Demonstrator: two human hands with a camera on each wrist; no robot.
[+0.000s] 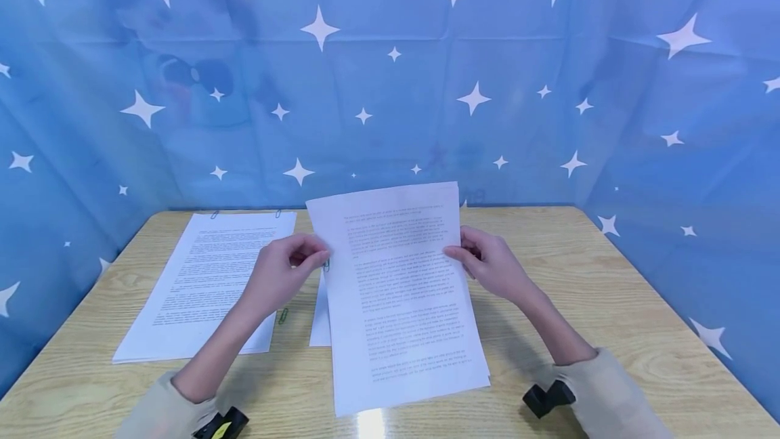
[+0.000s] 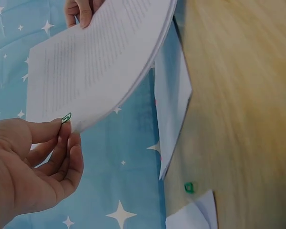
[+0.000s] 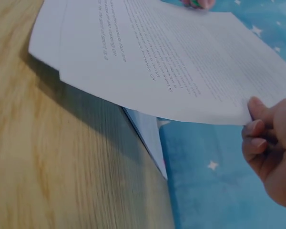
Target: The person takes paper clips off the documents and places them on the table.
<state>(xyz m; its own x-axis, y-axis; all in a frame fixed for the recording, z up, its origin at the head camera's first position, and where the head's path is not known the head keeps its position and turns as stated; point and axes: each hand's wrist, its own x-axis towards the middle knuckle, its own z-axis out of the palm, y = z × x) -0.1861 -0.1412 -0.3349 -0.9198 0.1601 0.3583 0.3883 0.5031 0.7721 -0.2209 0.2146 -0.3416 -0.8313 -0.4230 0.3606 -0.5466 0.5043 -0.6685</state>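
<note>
A few printed sheets (image 1: 402,290), held together upright and slightly tilted, stand above the middle of the table. My right hand (image 1: 487,259) pinches their right edge between thumb and fingers, with the thumb on the printed face. Between thumb and forefinger, my left hand (image 1: 283,266) pinches a green paper clip (image 2: 66,117) at the sheets' left edge. Whether those fingers also grip the paper, I cannot tell. Another green paper clip (image 1: 283,316) lies on the table below the left hand. Behind the held sheets, more white paper (image 1: 320,320) shows, mostly hidden.
On the left of the wooden table (image 1: 560,276) lies a stack of printed paper (image 1: 207,276), with two bluish paper clips (image 1: 214,214) on its top edge. A blue curtain (image 1: 390,87) with white stars hangs behind the table and along its sides.
</note>
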